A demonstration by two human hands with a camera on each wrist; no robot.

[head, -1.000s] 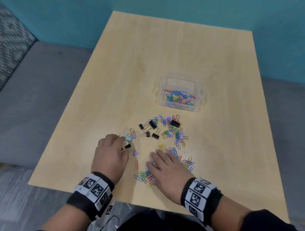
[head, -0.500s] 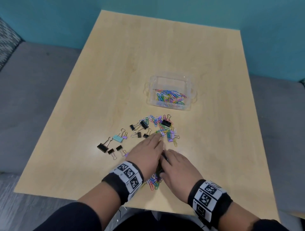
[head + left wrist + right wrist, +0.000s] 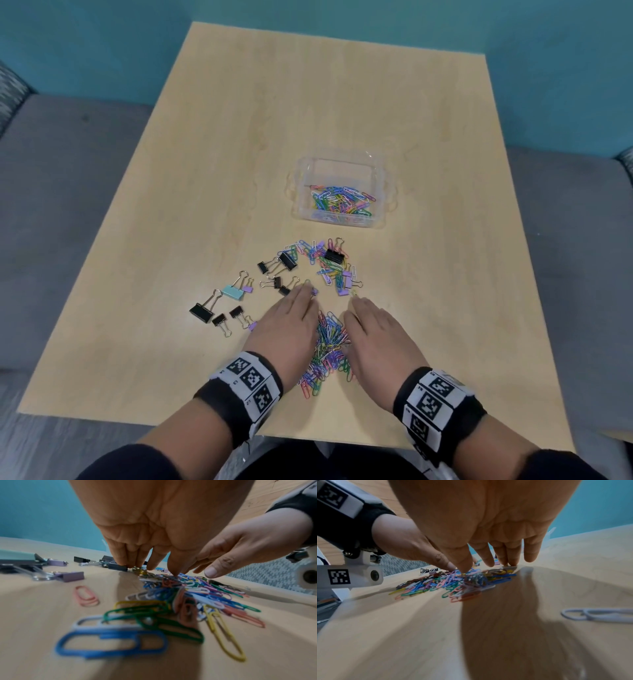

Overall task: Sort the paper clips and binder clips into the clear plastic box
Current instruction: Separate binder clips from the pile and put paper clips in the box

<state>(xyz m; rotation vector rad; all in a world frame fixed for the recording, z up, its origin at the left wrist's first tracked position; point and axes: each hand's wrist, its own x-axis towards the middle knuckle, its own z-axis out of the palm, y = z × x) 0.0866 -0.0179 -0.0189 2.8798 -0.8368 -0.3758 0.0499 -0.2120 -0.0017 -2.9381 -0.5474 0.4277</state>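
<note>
From the head view, the left hand (image 3: 287,329) and right hand (image 3: 375,334) are laid flat, fingers straight, either side of a heap of paper clips (image 3: 327,349) on the worktop (image 3: 239,137), apparently to rake it together. The clear plastic box (image 3: 378,192), part-filled, stands well beyond; binder clips (image 3: 219,305) lie left.

In the left wrist view, fingertips (image 3: 174,572) are touching the heap.

In the right wrist view, nothing is gripped.

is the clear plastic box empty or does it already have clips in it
Partly filled. The clear plastic box stands open, with colored paper clips covering its near half; no binder clips show inside it.
</note>
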